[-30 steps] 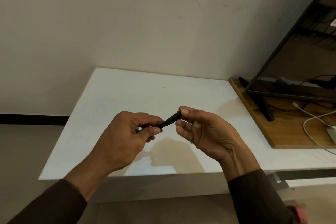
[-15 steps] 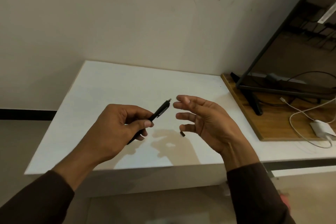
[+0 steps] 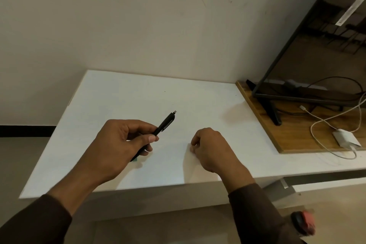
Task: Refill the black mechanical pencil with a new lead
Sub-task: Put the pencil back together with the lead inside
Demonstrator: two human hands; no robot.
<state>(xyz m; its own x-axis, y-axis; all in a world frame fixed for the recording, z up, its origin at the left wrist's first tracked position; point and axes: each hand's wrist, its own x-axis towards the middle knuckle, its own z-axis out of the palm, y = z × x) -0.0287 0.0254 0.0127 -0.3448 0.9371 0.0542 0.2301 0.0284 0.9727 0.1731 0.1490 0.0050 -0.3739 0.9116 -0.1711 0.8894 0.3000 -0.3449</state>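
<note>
While I watch the table (image 3: 122,97):
Left hand (image 3: 118,142): clamped on the pencil (image 3: 161,127).
Right hand (image 3: 210,148): curled knuckles-up on the table; grip, I cannot tell.

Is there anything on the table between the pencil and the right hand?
No: in the head view only bare white table shows between the pencil in the left hand and the right hand.
</note>
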